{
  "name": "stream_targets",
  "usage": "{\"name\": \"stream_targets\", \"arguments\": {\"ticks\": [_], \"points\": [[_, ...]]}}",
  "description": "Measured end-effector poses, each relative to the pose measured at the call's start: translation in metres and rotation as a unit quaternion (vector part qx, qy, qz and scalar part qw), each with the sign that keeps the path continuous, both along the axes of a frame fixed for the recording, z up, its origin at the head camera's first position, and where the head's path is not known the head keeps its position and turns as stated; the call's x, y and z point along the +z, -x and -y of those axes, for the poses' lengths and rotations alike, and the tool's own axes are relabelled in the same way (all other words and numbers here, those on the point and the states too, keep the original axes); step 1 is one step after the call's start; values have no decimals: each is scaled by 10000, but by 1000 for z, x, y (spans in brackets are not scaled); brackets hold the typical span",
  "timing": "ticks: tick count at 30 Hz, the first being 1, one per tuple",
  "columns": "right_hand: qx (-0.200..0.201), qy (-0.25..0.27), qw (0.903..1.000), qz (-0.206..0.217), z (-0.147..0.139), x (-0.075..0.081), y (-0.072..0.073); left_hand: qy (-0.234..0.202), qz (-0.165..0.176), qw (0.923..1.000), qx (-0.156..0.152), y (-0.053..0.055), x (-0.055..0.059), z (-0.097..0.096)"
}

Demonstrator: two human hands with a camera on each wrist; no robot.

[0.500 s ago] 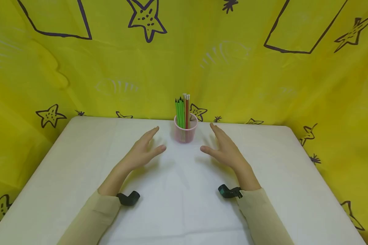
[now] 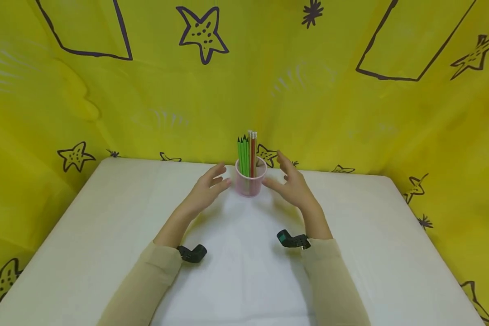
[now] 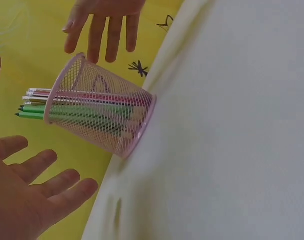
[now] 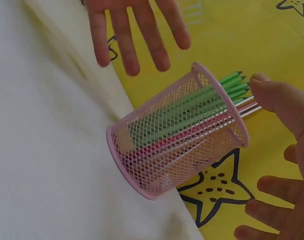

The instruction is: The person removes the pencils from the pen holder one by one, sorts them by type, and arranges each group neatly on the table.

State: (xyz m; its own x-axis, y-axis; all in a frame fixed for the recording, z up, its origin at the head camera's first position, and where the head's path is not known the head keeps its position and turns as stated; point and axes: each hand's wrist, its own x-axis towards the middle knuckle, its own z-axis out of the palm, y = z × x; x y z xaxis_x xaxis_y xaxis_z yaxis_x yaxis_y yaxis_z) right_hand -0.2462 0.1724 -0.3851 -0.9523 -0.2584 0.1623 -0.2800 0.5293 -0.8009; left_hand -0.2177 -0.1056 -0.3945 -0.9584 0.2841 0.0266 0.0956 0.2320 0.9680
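A pink mesh pencil cup (image 2: 248, 187) stands upright at the far edge of the white table. Several green pencils (image 2: 242, 156) with dark points and a few reddish and pale pencils (image 2: 253, 151) with white eraser ends lean inside it. On the cup's left side, my left hand (image 2: 205, 192) has its fingers spread and holds nothing. My right hand (image 2: 292, 186) curves loosely around the right side, its thumb close by the cup wall. In the left wrist view a gap shows between the left fingers (image 3: 66, 192) and the mesh.
Behind the white table (image 2: 236, 280) hangs a yellow cloth (image 2: 228, 99) printed with dark starfish and outlines, and it also runs down both sides. Each wrist carries a small black camera (image 2: 193, 254) at the cuff of a beige sleeve (image 2: 142, 285).
Both hands have moved forward and inward, closing in on the cup from its two sides. The cup stays at the table's far edge, and the head view has shifted slightly.
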Motion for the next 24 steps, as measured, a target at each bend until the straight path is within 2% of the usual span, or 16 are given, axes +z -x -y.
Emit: {"name": "stream_targets", "arguments": {"ticks": [4,6,9,16,24], "points": [[37,472,9988,135,2,-7,2,-489,251,9985,61,14,0,-15],[127,482,9985,232,5,-12,1,-698,336,9969,168,19,-1,-21],[224,346,9987,299,8,-17,0,-726,372,9963,270,24,-5,-28],[428,540,9967,418,11,-19,-4,-825,179,9964,-94,23,-11,-33],[497,872,9936,511,13,-16,-5,-924,159,9948,-401,22,-18,-35]]}}
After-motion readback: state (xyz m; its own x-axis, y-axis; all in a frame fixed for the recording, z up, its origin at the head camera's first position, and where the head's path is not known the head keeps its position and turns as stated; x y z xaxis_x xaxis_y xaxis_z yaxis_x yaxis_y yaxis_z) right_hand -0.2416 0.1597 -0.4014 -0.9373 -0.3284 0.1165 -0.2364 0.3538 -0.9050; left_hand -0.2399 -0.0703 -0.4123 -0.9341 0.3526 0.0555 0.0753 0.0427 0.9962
